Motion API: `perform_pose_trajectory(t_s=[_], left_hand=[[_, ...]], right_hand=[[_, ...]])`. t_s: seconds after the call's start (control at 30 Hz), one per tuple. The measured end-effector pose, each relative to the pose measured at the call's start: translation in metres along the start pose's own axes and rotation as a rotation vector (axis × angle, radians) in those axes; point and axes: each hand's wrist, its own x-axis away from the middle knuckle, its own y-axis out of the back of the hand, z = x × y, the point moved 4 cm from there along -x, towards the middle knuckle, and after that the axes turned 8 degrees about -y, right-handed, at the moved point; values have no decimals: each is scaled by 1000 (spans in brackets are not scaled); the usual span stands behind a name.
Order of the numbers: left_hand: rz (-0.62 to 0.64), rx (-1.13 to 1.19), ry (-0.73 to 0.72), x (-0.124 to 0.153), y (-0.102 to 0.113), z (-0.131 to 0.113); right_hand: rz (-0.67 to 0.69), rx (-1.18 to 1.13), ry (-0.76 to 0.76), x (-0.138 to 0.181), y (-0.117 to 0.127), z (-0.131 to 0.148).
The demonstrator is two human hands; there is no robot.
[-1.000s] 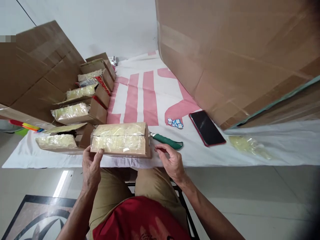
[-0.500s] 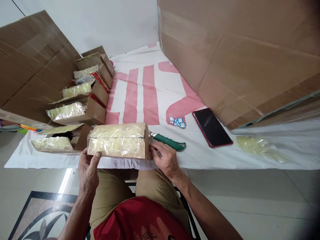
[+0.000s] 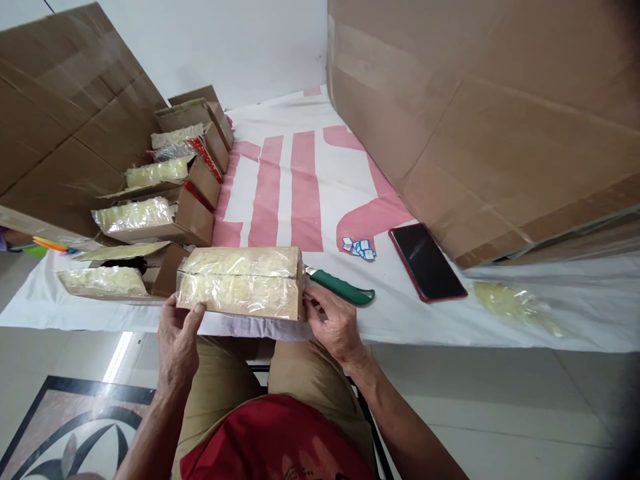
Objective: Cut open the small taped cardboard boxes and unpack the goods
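A small cardboard box, its top covered with pale yellow tape, lies at the table's front edge with a narrow seam along its length. My left hand grips its lower left corner, thumb on the top face and fingers beneath. At the opposite end, my right hand is closed with its fingertips against the box's right side; part of that contact is hidden. Just beyond the right hand lies a tool with a green handle, its metal end partly hidden behind the box.
Several similar taped boxes stand in a row at the left, the nearest with a raised flap. Large cardboard sheets rise on the left and right. A phone, small blue-white pieces and crumpled yellowish tape lie on the cloth.
The view has tilted slightly. Both hands keep their places at the box ends, and the right fingers have shifted a little along the box's right side.
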Motion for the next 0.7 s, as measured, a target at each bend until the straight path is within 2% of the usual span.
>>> perform_pose_trajectory(t_s=[0.2, 0.33, 0.43, 0.53, 0.6, 0.7], left_hand=[[-6, 46, -9, -1, -3, 3], [-1, 60, -12, 1, -4, -4], [5, 79, -12, 2, -5, -9], [6, 113, -11, 3, -6, -6], [0, 141, -8, 3, -7, -2], [-18, 181, -10, 4, -8, 4]], right_hand=[[-64, 15, -61, -3, 0, 0], [-130, 15, -133, -19, 38, -11], [-155, 233, -84, -47, 75, -29], [-36, 605, -26, -83, 91, -52], [105, 818, -24, -103, 89, -66], [242, 946, -9, -120, 78, -75]])
